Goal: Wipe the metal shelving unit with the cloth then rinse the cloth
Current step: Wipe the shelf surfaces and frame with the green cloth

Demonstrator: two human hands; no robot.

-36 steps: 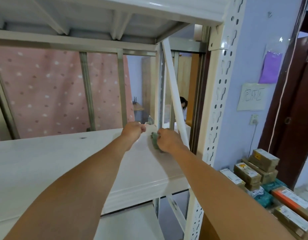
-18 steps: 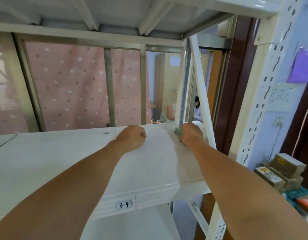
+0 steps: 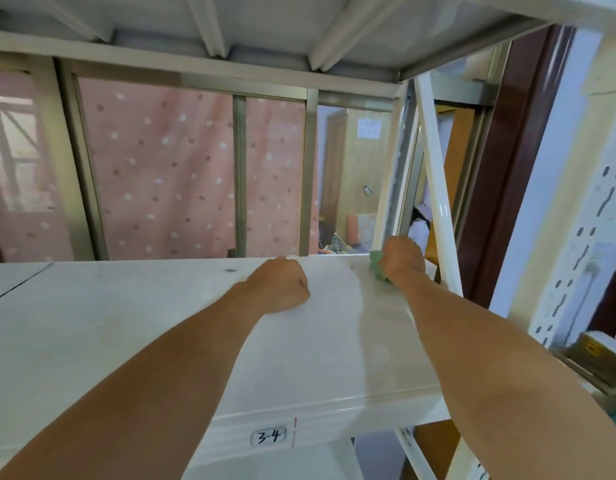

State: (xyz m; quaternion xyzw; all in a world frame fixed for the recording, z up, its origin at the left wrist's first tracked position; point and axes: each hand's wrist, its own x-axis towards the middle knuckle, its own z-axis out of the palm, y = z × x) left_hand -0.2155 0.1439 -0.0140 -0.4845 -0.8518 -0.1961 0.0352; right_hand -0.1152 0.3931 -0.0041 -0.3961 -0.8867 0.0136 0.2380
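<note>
1. A green cloth [image 3: 377, 270] lies bunched at the far right corner of the white metal shelf [image 3: 126, 323], about one o'clock from the wearer, pressed down at the foot of the rear upright [image 3: 389, 188].
2. The right hand [image 3: 403, 259] grips it, fingers curled round the wad. Only a sliver of green shows at the hand's nine o'clock side.
3. The left hand [image 3: 282, 289], at the cloth's nine o'clock and apart from it, rests on the shelf as a fist, fingers curled and holding nothing that shows.
4. The diagonal brace [image 3: 438, 188] runs just beside the right hand at three o'clock. A sweep that way would likely rap knuckles or snag the cloth in the tight corner.
5. Balled this small, the cloth probably wipes a narrow strip, so the broad surface toward nine o'clock and the front edge with its "3-4" label [image 3: 268, 437] could be missed.
6. If the cloth slips past the shelf's right edge, it could fall towards the cartons [image 3: 599, 351] at four o'clock.
</note>
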